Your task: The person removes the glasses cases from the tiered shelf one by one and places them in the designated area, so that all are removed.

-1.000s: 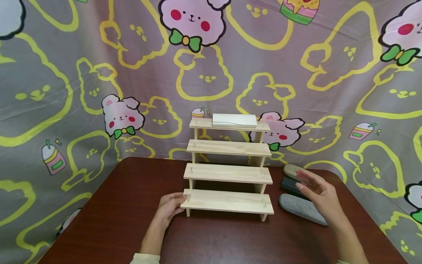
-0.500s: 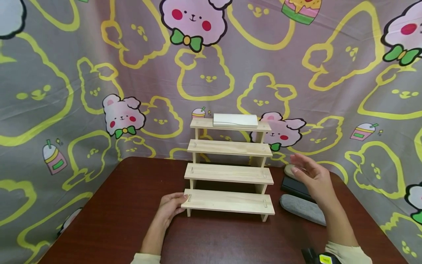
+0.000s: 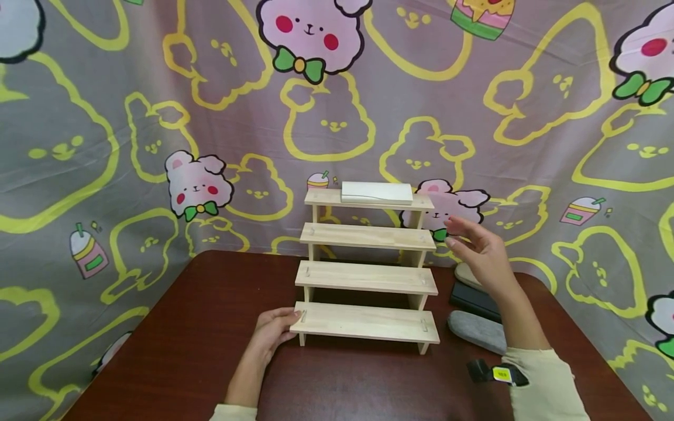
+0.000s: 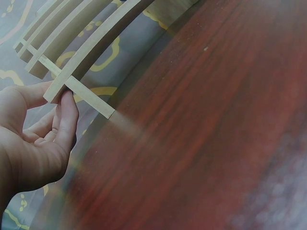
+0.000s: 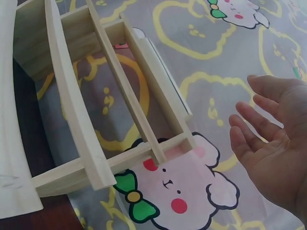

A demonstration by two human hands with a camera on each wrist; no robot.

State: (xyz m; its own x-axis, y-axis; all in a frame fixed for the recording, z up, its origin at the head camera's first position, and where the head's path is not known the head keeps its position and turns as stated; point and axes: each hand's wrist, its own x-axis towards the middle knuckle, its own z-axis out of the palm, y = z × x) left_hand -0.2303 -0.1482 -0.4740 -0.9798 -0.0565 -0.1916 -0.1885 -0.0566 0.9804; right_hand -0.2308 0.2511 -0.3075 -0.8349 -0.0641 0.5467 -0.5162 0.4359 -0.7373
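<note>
Four wooden tiers make up the stepped rack (image 3: pixel 365 275), stood mid-bench (image 3: pixel 184 351) and steadied at its lowest step by the left hand (image 3: pixel 271 330), fingers relaxed against it. The right hand (image 3: pixel 481 251) is raised beside the second tier — grip apart, nothing held. A reach toward the white box (image 3: pixel 376 192) on top is judged likely — calling for a level approach.
</note>
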